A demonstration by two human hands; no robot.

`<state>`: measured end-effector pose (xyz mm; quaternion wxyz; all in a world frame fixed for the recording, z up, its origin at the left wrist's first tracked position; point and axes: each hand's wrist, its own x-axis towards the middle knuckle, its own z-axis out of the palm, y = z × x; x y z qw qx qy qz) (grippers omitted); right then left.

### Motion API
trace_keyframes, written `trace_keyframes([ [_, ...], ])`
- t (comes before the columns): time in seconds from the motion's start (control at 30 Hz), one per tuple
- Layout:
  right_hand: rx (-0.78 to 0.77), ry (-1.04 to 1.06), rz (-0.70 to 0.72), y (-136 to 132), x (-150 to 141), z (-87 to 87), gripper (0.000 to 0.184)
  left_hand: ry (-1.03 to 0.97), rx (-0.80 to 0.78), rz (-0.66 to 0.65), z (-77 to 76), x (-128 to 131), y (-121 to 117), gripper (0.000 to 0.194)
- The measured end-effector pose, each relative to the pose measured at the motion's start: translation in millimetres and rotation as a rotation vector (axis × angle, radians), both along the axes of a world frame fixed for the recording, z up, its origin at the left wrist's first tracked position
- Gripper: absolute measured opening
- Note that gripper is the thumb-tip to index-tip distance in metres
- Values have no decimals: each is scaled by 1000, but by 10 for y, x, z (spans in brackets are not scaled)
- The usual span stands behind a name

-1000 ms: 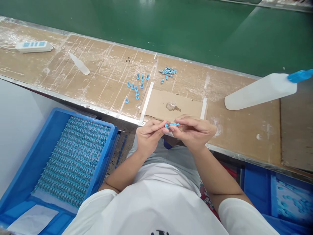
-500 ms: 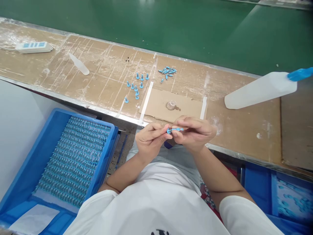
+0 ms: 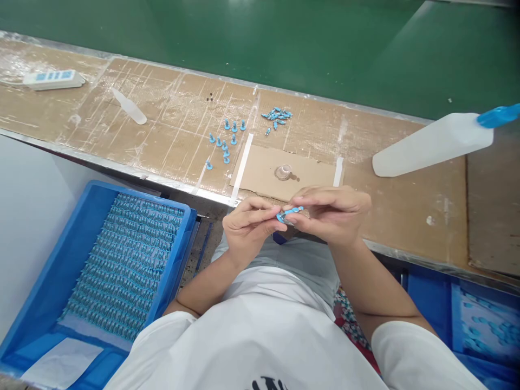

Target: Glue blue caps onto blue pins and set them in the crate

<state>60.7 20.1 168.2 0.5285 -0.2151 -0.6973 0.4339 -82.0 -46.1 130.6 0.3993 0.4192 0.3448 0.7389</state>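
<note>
My left hand [image 3: 251,223] pinches the round base of a small blue plastic part [image 3: 291,211] in front of my body, just off the bench edge. My right hand [image 3: 335,214] has its thumb and fingertips at the part's stem, with the other fingers held out straight. Past my hands, a small clear cup [image 3: 284,172] sits on a taped cardboard sheet [image 3: 260,162], a damp spot beside it. Several blue parts on disc bases [image 3: 225,145] stand left of the sheet. Behind it lies a pile of small blue pieces [image 3: 278,116].
A large white squeeze bottle [image 3: 430,146] with a blue cap is at the right. A smaller white bottle [image 3: 129,106] and a power strip [image 3: 53,80] lie left. Below the bench are a blue crate [image 3: 91,185] of rowed parts and another blue bin [image 3: 430,309].
My right hand has shifted slightly right and up, and its fingers have moved along the stem. The blue part has tilted a little. My left hand still grips the base.
</note>
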Motion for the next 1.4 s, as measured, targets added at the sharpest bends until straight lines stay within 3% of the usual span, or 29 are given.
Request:
trace_keyframes([
  [0.27, -230, -28, 177, 37, 19, -75, 40, -98, -56, -150, 27, -71, -2, 26],
  [0.4, -202, 39, 250, 38, -17, -87, 43, -106, -69, -150, 40, -97, -12, 24],
  [0.6, -209, -22, 201, 5, -22, -69, 43, -135, -102, -238, 38, -112, -32, 25],
  [0.97, -270, 39, 313, -15, -63, -52, 36, -195, -157, -296, 94, -105, -22, 22],
  [1.23, -307, 13, 294, -33, -62, -67, 30, -207, -190, -265, 132, -119, -55, 25],
  [1.4, -313, 6, 290, 5, -48, 23, 21, -184, -170, -229, 120, -94, -29, 28],
])
